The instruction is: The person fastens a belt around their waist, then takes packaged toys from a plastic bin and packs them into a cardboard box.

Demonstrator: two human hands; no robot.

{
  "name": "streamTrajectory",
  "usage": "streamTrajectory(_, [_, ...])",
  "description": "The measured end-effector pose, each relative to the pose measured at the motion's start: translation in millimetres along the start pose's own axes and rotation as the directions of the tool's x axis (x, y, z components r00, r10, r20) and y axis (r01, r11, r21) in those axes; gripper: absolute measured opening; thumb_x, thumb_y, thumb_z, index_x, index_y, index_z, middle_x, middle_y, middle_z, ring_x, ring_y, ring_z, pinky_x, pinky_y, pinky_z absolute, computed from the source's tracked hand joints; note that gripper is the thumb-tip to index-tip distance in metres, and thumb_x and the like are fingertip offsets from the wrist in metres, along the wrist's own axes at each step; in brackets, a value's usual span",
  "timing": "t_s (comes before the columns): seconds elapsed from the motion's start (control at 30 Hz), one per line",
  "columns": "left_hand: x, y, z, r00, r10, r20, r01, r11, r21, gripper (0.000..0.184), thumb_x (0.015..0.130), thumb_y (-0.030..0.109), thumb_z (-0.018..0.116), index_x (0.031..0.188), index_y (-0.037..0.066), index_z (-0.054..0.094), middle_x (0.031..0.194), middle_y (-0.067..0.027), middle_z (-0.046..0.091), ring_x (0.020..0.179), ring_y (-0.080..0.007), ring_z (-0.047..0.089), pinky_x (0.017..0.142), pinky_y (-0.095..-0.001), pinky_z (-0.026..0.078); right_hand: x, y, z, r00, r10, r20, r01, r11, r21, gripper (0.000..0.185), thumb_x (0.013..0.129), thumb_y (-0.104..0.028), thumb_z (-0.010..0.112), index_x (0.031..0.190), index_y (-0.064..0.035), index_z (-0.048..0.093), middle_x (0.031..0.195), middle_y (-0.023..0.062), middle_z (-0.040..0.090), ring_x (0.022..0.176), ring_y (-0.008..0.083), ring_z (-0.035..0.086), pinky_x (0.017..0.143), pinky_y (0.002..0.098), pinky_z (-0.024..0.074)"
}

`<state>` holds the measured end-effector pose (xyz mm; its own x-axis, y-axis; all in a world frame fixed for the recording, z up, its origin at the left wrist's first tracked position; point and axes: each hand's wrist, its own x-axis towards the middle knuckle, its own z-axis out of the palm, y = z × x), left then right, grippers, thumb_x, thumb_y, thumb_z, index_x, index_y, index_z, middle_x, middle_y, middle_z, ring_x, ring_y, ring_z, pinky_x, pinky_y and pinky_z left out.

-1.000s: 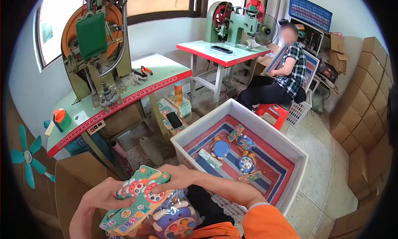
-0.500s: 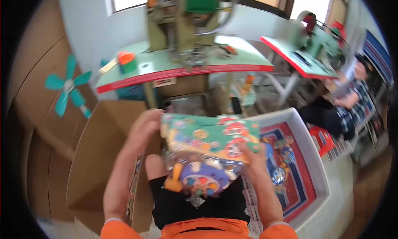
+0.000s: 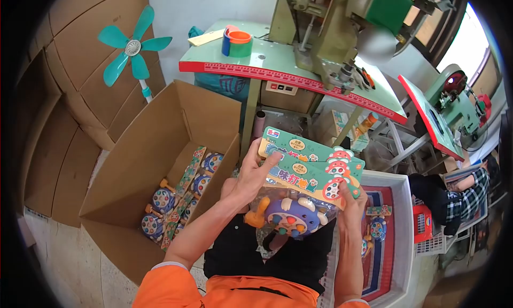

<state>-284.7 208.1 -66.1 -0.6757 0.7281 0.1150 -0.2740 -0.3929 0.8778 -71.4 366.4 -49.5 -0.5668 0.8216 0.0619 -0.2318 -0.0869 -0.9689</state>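
Two overlapping packaged toys with printed green cardboard headers are held up in front of my lap. Below the headers hangs a clear bag with a blue-purple animal-faced toy with coloured buttons, and an orange toy mallet beside it. My left hand grips the left end of the headers, thumb across the front. At the lower right corner, my right hand pinches the cards between thumb and fingers. The rear pack's toy is mostly hidden behind the front one.
On the left stands an open cardboard box with several packaged toys inside. A white bin to the right holds more packs. Ahead are a machine table and a green fan. A person sits far right.
My view has turned left, bringing the box's contents into sight. The packs now tilt down to the right, with two headers visibly staggered. My left thumb has come over the card fronts.
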Motion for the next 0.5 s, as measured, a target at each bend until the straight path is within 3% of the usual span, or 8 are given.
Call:
streamTrajectory(0.07, [3.1, 0.2, -8.0, 1.0, 0.009, -0.008, -0.009, 1.0, 0.007, 0.037, 0.105, 0.022, 0.059, 0.136, 0.005, 0.048, 0.116, -0.0046, 0.065, 0.101, -0.0098, 0.062, 0.087, -0.0253, 0.052, 5.8, 3.5, 11.8, 1.0, 0.03, 0.007, -0.031, 0.999, 0.03, 0.021, 0.096, -0.008, 0.068, 0.114, 0.003, 0.067, 0.107, 0.0097, 0.073, 0.094, 0.0173, 0.071, 0.084, 0.0316, 0.0577])
streamTrajectory(0.17, [4.6, -16.5, -18.2, 0.959, 0.178, -0.222, -0.169, 0.984, 0.061, 0.039, 0.106, 0.022, 0.057, 0.138, 0.003, 0.046, 0.119, -0.0067, 0.063, 0.111, -0.0106, 0.06, 0.097, -0.0302, 0.05, 9.4, 12.9, 24.2, 0.998, 0.055, 0.005, -0.056, 0.992, 0.114, 0.019, 0.097, -0.008, 0.066, 0.114, 0.002, 0.067, 0.108, 0.0097, 0.073, 0.096, 0.0176, 0.071, 0.086, 0.0327, 0.0575])
streamTrajectory(0.2, [0.8, -14.7, -24.0, 0.958, 0.181, -0.221, -0.171, 0.983, 0.065, 0.039, 0.106, 0.022, 0.057, 0.138, 0.003, 0.046, 0.119, -0.0067, 0.063, 0.111, -0.0106, 0.06, 0.097, -0.0302, 0.05, 10.7, 13.4, 29.6, 0.998, 0.055, 0.006, -0.055, 0.991, 0.118, 0.019, 0.097, -0.008, 0.066, 0.114, 0.002, 0.067, 0.108, 0.0097, 0.073, 0.096, 0.0176, 0.071, 0.086, 0.0327, 0.0575])
streamTrajectory(0.3, [-19.5, -9.5, -46.3, 0.987, -0.034, -0.157, 0.098, 0.904, 0.417, 0.042, 0.105, 0.021, 0.059, 0.139, 0.001, 0.047, 0.124, -0.0082, 0.061, 0.115, -0.0112, 0.058, 0.099, -0.0304, 0.048, 7.6, 15.8, 43.2, 1.0, -0.002, -0.028, 0.008, 0.982, 0.191, 0.025, 0.095, -0.008, 0.071, 0.118, 0.0023, 0.067, 0.111, 0.0092, 0.072, 0.098, 0.0159, 0.069, 0.085, 0.0308, 0.0554])
streamTrajectory(0.33, [-19.1, -10.6, -47.6, 0.986, -0.037, -0.159, 0.102, 0.902, 0.42, 0.042, 0.105, 0.021, 0.059, 0.139, 0.001, 0.047, 0.124, -0.0082, 0.061, 0.115, -0.0112, 0.058, 0.099, -0.0304, 0.048, 6.3, 19.1, 43.1, 1.0, 0.002, -0.028, 0.003, 0.981, 0.194, 0.025, 0.095, -0.008, 0.071, 0.118, 0.0023, 0.067, 0.111, 0.0092, 0.072, 0.098, 0.0159, 0.069, 0.085, 0.0308, 0.0554])
streamTrajectory(0.43, [-7.1, -14.6, -43.3, 0.995, 0.016, -0.102, -0.003, 0.993, 0.119, 0.043, 0.102, 0.019, 0.063, 0.138, -0.001, 0.048, 0.12, -0.0075, 0.063, 0.111, -0.0118, 0.06, 0.097, -0.0303, 0.049, 8.2, 27.4, 39.1, 1.0, -0.013, 0.028, 0.008, 0.99, 0.143, 0.028, 0.094, -0.007, 0.072, 0.119, 0.0025, 0.066, 0.113, 0.0098, 0.072, 0.1, 0.0166, 0.069, 0.088, 0.0314, 0.0554])
streamTrajectory(0.5, [-5.3, -9.5, -39.7, 0.99, 0.025, -0.136, -0.007, 0.991, 0.132, 0.046, 0.1, 0.018, 0.066, 0.138, -0.001, 0.049, 0.117, -0.0069, 0.064, 0.108, -0.0119, 0.061, 0.095, -0.0299, 0.05, 5.8, 28.5, 39.4, 0.999, -0.014, 0.046, 0.007, 0.991, 0.135, 0.028, 0.094, -0.007, 0.072, 0.119, 0.0027, 0.066, 0.113, 0.0099, 0.072, 0.1, 0.0169, 0.069, 0.088, 0.0316, 0.0553])
